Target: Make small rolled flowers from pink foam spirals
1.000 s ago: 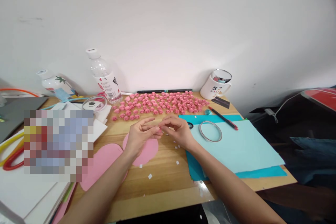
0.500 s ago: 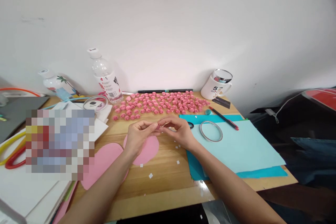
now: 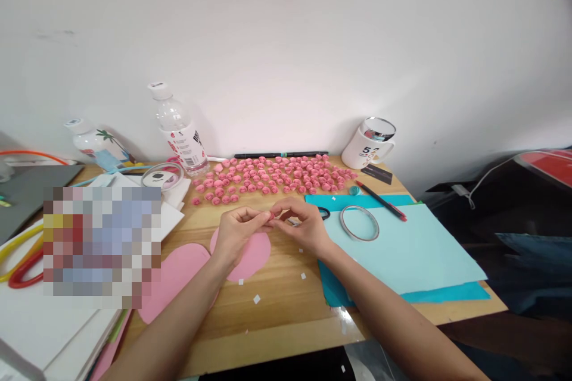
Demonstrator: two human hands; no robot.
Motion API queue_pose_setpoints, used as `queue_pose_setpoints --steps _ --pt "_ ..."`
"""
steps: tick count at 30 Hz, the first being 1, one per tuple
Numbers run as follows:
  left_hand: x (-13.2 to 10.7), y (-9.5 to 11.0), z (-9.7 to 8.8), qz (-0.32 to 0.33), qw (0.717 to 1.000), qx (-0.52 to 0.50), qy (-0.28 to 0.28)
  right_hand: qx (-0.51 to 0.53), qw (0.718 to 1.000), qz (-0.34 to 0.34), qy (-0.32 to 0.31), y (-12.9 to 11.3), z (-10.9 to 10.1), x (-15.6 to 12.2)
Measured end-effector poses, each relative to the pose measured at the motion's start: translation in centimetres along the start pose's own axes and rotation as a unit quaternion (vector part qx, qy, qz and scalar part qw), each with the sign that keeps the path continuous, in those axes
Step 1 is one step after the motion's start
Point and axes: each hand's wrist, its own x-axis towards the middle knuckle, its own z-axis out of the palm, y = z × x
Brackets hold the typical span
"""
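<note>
Fingertips of my left hand (image 3: 241, 227) and my right hand (image 3: 301, 223) meet over the middle of the desk. Between them they pinch a small pink paper rose (image 3: 270, 218), partly covered by the fingers. Behind the hands lie many small pink rolled paper roses (image 3: 277, 175) in a broad cluster. Under my left wrist is a pink paper circle (image 3: 252, 257). A larger pink paper shape (image 3: 172, 277) lies left of it, partly hidden by my left forearm. Small white squares (image 3: 256, 299) are scattered on the wood.
Teal and pale blue sheets (image 3: 420, 244) lie right, bearing a tape ring (image 3: 359, 223) and a black-red pen (image 3: 382, 201). A white mug (image 3: 364, 146) and a water bottle (image 3: 181, 131) stand by the wall. Papers (image 3: 49, 333) are stacked left. Scissors' black handle (image 3: 325, 212) shows beside my right hand.
My fingers have shifted slightly around the small pink rose, and more of it shows now. My right fingers are a little more curled. The rest of the desk looks the same.
</note>
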Motion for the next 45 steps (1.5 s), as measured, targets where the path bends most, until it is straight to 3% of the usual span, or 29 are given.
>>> queue_pose_setpoints --steps 14,22,27,32,38,42,45 --pt "0.01 -0.13 -0.08 0.008 1.000 -0.011 0.001 -0.017 1.000 -0.026 0.002 0.22 0.07 -0.16" --pt "-0.02 -0.26 0.07 -0.024 0.998 -0.065 -0.005 -0.063 0.997 -0.048 0.016 0.02 0.22 -0.17" --pt "-0.12 -0.06 0.22 -0.055 0.993 -0.106 0.004 -0.084 0.993 -0.077 -0.006 0.00 0.16 -0.32" --pt "-0.13 -0.12 0.21 -0.057 0.991 -0.117 -0.019 -0.122 0.988 -0.092 -0.004 0.21 0.24 -0.62" --pt "-0.42 0.43 0.24 0.026 0.999 0.030 0.000 -0.064 0.997 -0.037 0.007 -0.19 0.00 -0.11" --pt "-0.46 0.54 0.11 0.080 0.986 0.148 -0.017 0.040 0.995 0.093 -0.015 0.00 -0.24 0.14" --pt "-0.41 0.18 0.03 0.149 0.960 0.237 -0.014 0.088 0.983 0.156 -0.031 0.18 -0.26 0.11"
